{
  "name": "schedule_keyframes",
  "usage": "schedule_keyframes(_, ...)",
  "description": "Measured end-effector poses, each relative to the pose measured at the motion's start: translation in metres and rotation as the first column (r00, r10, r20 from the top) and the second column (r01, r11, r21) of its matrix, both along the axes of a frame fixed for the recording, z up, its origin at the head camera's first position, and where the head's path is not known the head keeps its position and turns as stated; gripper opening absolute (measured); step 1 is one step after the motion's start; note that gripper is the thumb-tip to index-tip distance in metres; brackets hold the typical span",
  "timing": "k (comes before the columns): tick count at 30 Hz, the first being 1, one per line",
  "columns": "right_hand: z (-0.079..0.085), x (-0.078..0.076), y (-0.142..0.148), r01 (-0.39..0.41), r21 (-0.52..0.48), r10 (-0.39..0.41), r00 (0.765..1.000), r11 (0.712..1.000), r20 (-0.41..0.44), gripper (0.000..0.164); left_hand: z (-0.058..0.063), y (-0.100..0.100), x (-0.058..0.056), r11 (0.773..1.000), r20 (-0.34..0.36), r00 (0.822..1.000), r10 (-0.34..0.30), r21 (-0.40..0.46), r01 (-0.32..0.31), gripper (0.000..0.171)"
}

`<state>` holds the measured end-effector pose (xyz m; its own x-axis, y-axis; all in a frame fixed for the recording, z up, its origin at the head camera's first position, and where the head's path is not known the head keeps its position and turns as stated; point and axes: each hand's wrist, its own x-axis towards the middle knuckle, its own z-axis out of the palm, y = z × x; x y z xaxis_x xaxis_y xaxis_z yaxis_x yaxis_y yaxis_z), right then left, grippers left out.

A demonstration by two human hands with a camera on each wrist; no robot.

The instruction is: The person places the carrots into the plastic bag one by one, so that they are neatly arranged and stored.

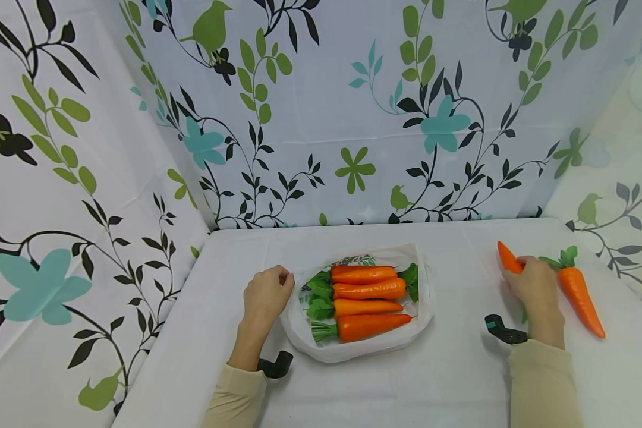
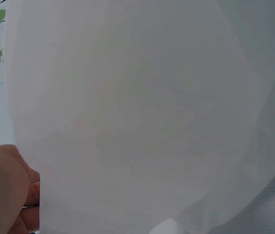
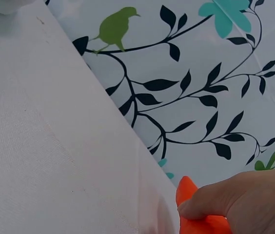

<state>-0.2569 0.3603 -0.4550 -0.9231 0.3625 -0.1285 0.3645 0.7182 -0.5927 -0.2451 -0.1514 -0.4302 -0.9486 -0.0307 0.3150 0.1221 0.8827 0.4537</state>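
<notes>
A white plastic bag, its mouth folded wide, lies on the table with several orange carrots side by side in it, leaves on their ends. My left hand is at the bag's left rim with fingers curled at the edge; the bag's side fills most of the left wrist view and hides the fingertips. At the right, my right hand grips a carrot whose tip points up and left. Its thumb presses along that carrot in the right wrist view. Another carrot with green leaves lies just right of this hand.
A white cloth covers the table. Behind it hangs a curtain printed with birds, leaves and flowers, and similar cloth stands at both sides. Each wrist carries a small black camera mount.
</notes>
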Motion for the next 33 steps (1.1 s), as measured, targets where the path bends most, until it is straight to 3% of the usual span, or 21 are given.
schedule_keyframes(33, 0.005, -0.011, -0.021, -0.144, 0.042, 0.146, 0.988, 0.989, -0.051, 0.062, 0.000, 0.000, 0.000, 1.000, 0.008, 1.000, 0.001, -0.005, -0.001, 0.022)
